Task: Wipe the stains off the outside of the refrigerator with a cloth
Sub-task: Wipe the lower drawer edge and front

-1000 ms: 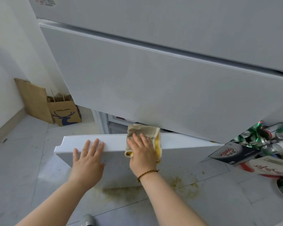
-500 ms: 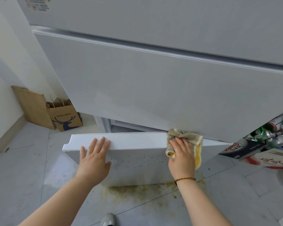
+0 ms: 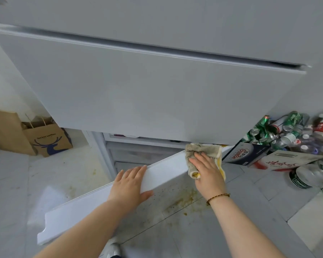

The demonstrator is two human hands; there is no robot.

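The grey-white refrigerator (image 3: 157, 94) fills the upper view. Its lowest door (image 3: 168, 167) stands swung open, with brown speckles on its front face below the white top edge. My right hand (image 3: 206, 172) presses a beige and yellow cloth (image 3: 203, 150) flat against the right end of that top edge, just under the middle door. My left hand (image 3: 129, 183) rests on the top edge further left, fingers straight over it and thumb on the front face.
Brown stains (image 3: 183, 202) mark the tiled floor below the door. A heap of cans and bottles (image 3: 287, 133) with cardboard boxes (image 3: 244, 153) lies at the right. Two paper bags (image 3: 45, 138) stand against the wall at the left.
The low door has swung further open. My right hand with the cloth slid right along its top edge to the hinge end. My left hand stayed on the edge.
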